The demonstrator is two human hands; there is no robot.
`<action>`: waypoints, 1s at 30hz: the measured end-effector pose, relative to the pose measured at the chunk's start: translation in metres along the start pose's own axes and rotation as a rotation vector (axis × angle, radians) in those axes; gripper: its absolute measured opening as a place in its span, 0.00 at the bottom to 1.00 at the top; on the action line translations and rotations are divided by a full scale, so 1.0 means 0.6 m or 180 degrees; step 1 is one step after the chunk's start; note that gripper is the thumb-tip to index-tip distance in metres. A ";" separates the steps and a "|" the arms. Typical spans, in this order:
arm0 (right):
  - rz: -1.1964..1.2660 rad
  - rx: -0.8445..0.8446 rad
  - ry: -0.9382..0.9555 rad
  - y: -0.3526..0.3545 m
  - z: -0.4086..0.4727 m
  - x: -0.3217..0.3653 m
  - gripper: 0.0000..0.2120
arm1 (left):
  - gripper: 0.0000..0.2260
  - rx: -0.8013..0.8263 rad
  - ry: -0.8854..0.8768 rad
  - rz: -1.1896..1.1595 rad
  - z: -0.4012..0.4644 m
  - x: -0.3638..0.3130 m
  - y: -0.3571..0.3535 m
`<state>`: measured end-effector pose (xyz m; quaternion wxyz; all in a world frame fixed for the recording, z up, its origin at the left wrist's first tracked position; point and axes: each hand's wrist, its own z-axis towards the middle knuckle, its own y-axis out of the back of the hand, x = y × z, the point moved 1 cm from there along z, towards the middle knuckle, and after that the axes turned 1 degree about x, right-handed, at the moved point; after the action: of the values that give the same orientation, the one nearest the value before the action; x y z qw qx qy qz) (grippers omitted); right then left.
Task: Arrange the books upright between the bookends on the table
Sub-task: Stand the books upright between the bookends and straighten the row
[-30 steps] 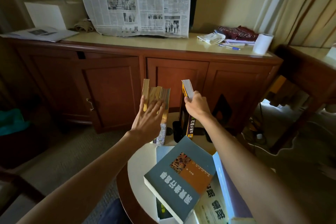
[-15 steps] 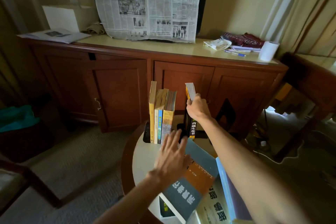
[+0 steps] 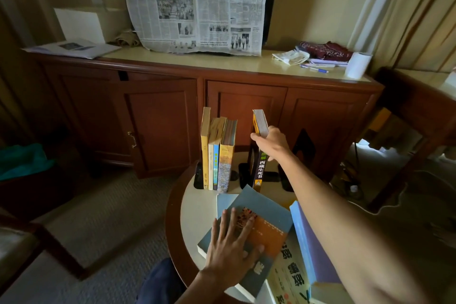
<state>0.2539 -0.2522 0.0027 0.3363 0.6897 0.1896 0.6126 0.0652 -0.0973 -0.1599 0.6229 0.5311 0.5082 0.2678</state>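
Observation:
Three books [image 3: 217,153] stand upright together on the round table [image 3: 195,207], against a black bookend [image 3: 198,176] on their left. A gap to their right, a black book with a yellow cover [image 3: 259,155] stands upright; my right hand [image 3: 271,143] grips its top. Another black bookend [image 3: 302,148] stands further right. My left hand [image 3: 232,247] lies flat, fingers spread, on a grey-blue and orange book [image 3: 266,229] lying flat on top of a pile at the table's near side.
Beside the flat book lie a blue book [image 3: 311,244] and a cream book with large characters [image 3: 291,279]. A wooden sideboard [image 3: 160,116] runs behind the table, with a newspaper [image 3: 197,5], papers, a pen and a white roll on top. Cables lie on the floor at right.
My left hand left the three upright books, drew back toward me and came down flat on the grey-blue book. My right hand has stayed on the top of the black and yellow book.

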 end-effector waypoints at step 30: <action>-0.2643 0.1220 0.1991 -0.195 -0.426 -0.204 0.59 | 0.60 -0.0391 0.2364 -0.2540 -0.124 0.145 0.040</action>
<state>0.0013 -0.1933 -0.1607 0.3458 0.3911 0.6445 0.5587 0.0317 0.0148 -0.1617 0.4847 0.1295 0.8393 0.2094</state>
